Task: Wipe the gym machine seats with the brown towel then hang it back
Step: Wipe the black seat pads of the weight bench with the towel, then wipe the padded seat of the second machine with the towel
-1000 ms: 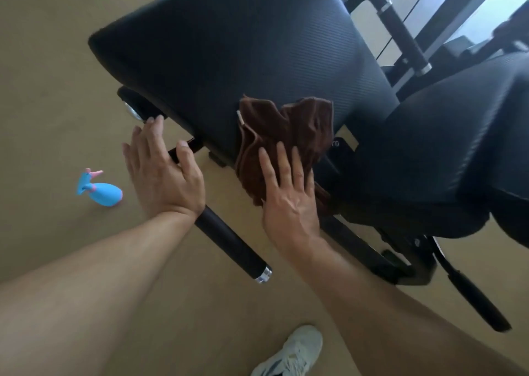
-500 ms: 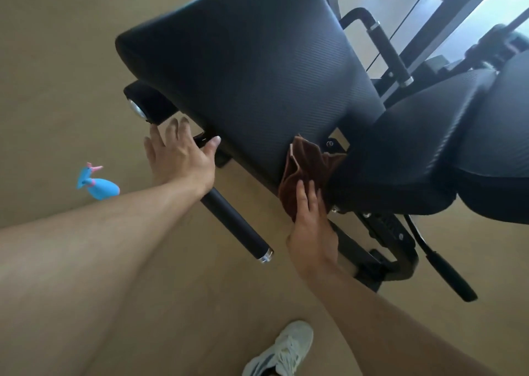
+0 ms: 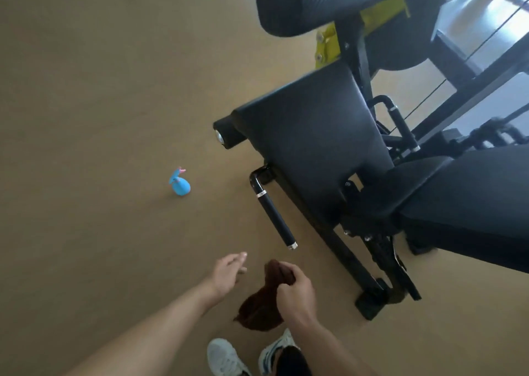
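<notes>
The person is standing back from the gym machine now, where half a second ago they were bending close over it. The right hand (image 3: 296,288) is no longer pressing the brown towel (image 3: 259,307) flat against the lower edge of the black seat pad (image 3: 309,149); it is gripping the cloth bunched in a closed fist, and the towel is hanging down from it in mid-air over the tan floor (image 3: 86,118), above the white sneakers (image 3: 226,357) and well apart from the pad. The left hand (image 3: 227,272) is no longer resting by the black handle bar (image 3: 274,218); it is hovering beside the towel, fingers loosely extended and holding nothing. A blue spray bottle (image 3: 180,185) is sitting on the floor to the left of the seat. Wiping of this pad is probably finishing, so another seat, such as the upper pad (image 3: 329,0) or the pad at the right (image 3: 472,198), or the hanging spot, likely comes next.
</notes>
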The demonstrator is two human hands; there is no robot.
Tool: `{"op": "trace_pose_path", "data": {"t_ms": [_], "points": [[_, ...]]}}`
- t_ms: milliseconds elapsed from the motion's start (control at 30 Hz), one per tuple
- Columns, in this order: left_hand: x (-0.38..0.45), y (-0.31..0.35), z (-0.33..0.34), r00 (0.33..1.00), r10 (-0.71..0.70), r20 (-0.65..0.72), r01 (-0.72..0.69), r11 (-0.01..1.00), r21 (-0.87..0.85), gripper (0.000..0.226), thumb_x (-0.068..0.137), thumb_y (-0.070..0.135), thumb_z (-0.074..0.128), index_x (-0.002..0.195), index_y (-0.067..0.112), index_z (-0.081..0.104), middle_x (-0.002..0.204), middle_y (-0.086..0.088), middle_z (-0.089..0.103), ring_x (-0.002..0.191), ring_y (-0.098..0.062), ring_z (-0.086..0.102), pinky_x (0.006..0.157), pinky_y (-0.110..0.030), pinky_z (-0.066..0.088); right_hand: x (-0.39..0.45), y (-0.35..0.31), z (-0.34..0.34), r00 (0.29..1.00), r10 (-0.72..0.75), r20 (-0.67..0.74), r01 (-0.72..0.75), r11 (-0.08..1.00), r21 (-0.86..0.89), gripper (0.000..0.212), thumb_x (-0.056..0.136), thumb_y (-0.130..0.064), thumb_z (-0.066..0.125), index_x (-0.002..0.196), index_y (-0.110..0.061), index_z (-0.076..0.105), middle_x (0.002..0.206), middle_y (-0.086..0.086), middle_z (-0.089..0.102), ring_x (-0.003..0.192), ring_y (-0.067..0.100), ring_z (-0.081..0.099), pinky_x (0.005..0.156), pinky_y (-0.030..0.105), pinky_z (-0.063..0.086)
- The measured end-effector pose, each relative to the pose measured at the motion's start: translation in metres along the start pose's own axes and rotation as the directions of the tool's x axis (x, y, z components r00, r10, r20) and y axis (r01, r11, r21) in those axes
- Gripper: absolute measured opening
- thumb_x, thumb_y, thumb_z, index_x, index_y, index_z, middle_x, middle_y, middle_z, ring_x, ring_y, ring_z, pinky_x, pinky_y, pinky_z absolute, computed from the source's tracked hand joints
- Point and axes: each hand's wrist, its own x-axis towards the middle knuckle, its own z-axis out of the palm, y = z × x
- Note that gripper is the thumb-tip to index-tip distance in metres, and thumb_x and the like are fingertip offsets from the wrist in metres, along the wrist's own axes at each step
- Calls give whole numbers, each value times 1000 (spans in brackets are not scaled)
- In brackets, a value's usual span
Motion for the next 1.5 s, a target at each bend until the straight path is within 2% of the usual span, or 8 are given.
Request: {"op": "trace_pose_path", "data": {"t_ms": [133,267,500,633,933,1200,1400,1500], "points": [[-72,-8,2,994,-105,-38,85,929,-361,36,103,37,43,122,13,63,115,-13,68,91,-21,63,62,-21,48,-61,-12,26,989,-60,136,42,991,129,37,90,5,54,101,-25,72,92,-1,76,80,6,72,72,20,56],[-121,-36,2,986,-85,-145,6,880,-476,37,93,45,59,117,18,68,106,-4,75,96,-19,71,84,-32,57,-88,-22,40,948,-72,311,50,996,78,27,93,-5,59,109,-22,72,99,4,77,94,23,74,91,46,58],[-211,-85,10,963,-112,-246,-101,697,-710,33,94,50,57,100,19,69,75,5,76,69,-10,71,61,-22,51,-132,-25,61,807,-64,587,235,947,-220,32,85,-10,63,107,-30,76,101,4,78,98,26,72,86,42,60],[-268,-125,28,873,-264,-409,-269,440,-857,28,97,34,58,103,11,73,99,-8,77,90,-21,71,81,-31,54,-181,-5,80,731,45,681,269,898,-348,21,88,-23,65,106,-22,77,101,11,77,92,28,73,71,38,60],[-394,-271,58,659,-628,-415,-489,62,-870,31,101,35,49,99,12,69,107,-11,69,103,-27,65,96,-39,51,-300,97,156,459,173,871,685,555,-472,24,89,-30,75,107,-14,73,100,6,75,81,12,72,68,25,59],[-492,-489,105,478,-787,-389,-639,-8,-769,45,89,53,54,98,14,75,97,-12,77,92,-31,73,90,-49,57,-439,253,254,177,414,893,984,-57,-168,111,43,-65,90,142,-36,48,131,-10,57,117,13,59,98,32,49],[-587,-599,110,437,-863,-254,-776,-219,-592,39,92,26,65,124,3,59,118,-18,67,106,-35,66,94,-50,55,-534,363,305,151,554,818,974,-226,-27,79,66,-40,88,133,-44,48,103,-12,74,79,3,70,68,28,60],[-626,-630,98,440,-875,-202,-816,-297,-495,61,94,19,63,148,10,37,135,-16,56,116,-39,59,97,-54,52,-568,400,327,79,463,883,961,-272,57,66,81,-40,66,139,-51,37,115,-11,67,103,15,69,86,37,57]]}}
